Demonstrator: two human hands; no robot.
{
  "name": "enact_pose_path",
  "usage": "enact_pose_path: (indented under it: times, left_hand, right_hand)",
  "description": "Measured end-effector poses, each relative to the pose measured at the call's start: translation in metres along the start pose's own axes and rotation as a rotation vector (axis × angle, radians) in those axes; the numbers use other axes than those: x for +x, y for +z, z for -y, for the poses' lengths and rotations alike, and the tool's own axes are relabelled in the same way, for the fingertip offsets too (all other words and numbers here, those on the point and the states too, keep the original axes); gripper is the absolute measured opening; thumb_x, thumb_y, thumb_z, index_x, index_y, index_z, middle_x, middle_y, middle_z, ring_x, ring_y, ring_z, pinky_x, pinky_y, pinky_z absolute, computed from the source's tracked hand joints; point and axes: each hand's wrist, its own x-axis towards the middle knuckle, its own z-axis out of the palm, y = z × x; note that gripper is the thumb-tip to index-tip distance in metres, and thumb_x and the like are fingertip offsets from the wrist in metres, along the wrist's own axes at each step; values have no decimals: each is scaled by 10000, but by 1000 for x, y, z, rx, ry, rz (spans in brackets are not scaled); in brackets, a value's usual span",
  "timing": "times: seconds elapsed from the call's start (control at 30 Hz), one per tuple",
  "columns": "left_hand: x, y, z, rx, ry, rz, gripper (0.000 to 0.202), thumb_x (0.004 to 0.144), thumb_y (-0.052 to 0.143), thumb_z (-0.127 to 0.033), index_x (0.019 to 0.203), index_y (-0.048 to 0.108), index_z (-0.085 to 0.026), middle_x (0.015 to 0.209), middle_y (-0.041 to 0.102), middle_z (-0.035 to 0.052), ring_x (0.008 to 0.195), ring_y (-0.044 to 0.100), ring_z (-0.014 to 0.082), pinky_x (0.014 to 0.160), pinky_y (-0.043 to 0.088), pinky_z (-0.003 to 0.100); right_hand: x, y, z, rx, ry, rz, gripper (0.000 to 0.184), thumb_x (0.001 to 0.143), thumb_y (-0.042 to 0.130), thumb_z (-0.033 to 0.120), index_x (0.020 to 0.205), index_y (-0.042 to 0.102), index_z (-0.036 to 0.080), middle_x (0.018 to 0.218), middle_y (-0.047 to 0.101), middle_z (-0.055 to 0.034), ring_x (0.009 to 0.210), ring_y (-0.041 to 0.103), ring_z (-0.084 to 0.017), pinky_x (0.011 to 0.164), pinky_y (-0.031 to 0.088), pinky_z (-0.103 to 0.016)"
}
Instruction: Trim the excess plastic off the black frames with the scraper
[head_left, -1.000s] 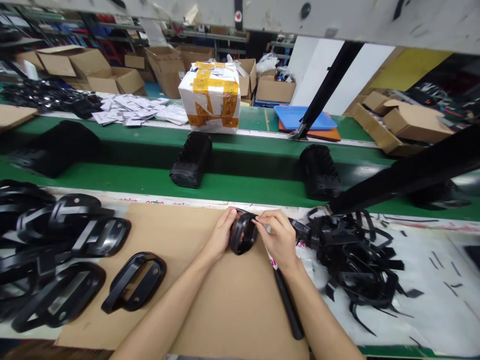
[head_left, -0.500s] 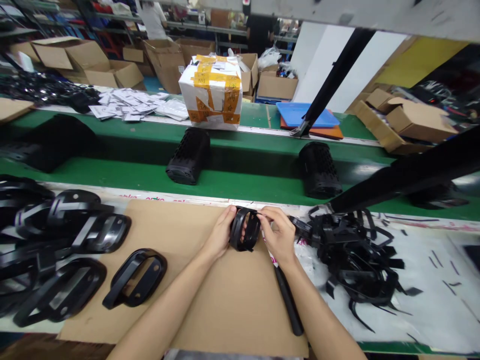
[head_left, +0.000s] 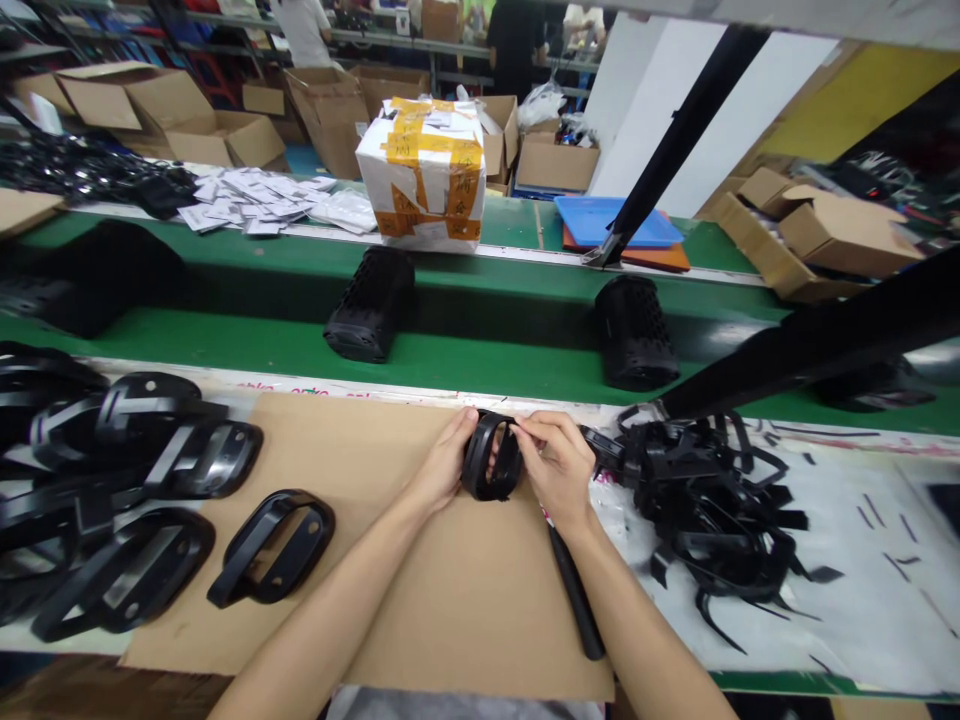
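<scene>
I hold a black plastic ring-shaped handle part (head_left: 491, 458) upright over a brown cardboard sheet (head_left: 352, 470). My left hand (head_left: 442, 468) grips its left side with the fingers curled round it. My right hand (head_left: 556, 470) pinches its upper right edge. A black stick-like tool (head_left: 574, 595) lies on the cardboard under my right forearm.
Several finished black handles (head_left: 142, 490) lie at the left, one (head_left: 274, 548) nearest. A tangle of black plastic scrap (head_left: 705, 500) sits at the right. Beyond is a green conveyor (head_left: 480, 360) carrying black perforated housings (head_left: 371, 305) (head_left: 634, 335), a taped white box (head_left: 421, 170), cartons and a slanted black bar (head_left: 817, 345).
The part has turned a little between my hands, its opening now facing me more. The view tilted slightly; the housings on the belt drifted left.
</scene>
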Motion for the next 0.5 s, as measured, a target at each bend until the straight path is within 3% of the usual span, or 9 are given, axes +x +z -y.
enact_pose_path:
  times: [0.3,0.5]
  left_hand:
    - [-3,4,1,-81,-61,-17,604,650,889,-632,955,638,-176,662,674,-18,529,590,125,529,485,242]
    - [-5,8,0,-60,-1,40,534,724,854,-616,920,606,-185,684,669,-12,535,581,115,523,482,226]
  right_hand:
    - [-2,-2,3,-9,-112,-40,399,925,714,34,1202,755,318,1021,713,-43,873,712,-187,768,615,-354]
    - [0,-2,6,-7,-97,-36,313,937,703,53,1112,774,303,997,712,-43,875,711,-190,773,611,-357]
